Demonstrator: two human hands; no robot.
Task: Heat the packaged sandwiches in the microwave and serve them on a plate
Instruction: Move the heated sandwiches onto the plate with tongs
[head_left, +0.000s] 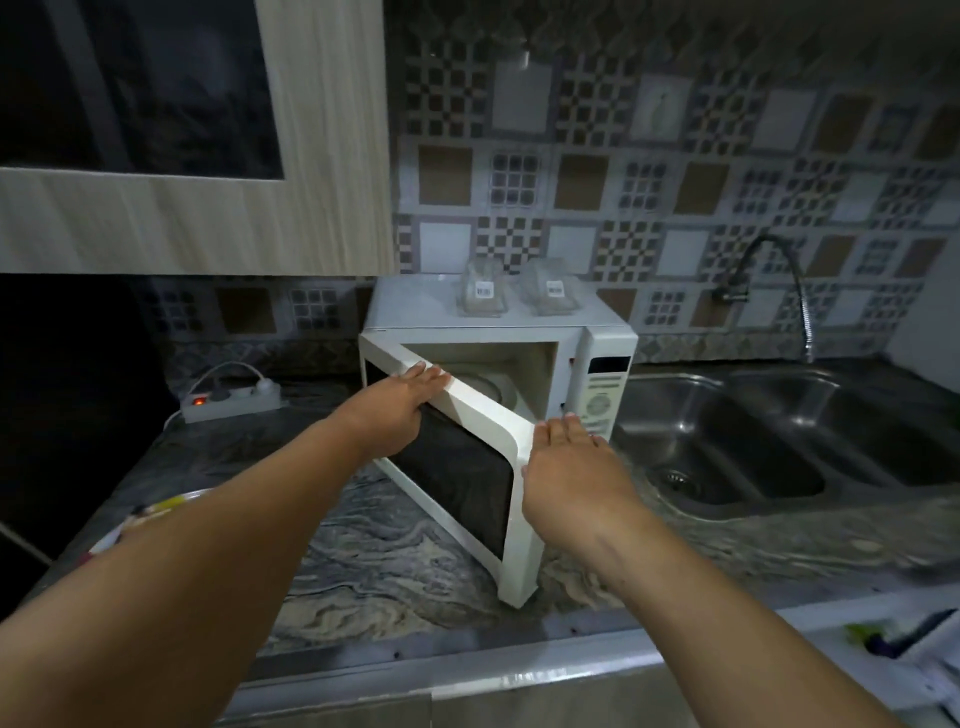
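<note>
Your left hand (400, 410) and right hand (569, 467) rest straight fingers on the half-open microwave door (467, 467), 2 sandwich packs (480, 293) on top, sink (779, 447) beside.

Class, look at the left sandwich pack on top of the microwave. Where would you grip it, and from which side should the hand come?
Grip the left sandwich pack across its long clear side walls, near the middle, fingers coming from above and the front. It lies on the microwave top with its labelled end toward the person. The gap to the right pack looks wide enough for fingers, and the open door sits below.
</note>
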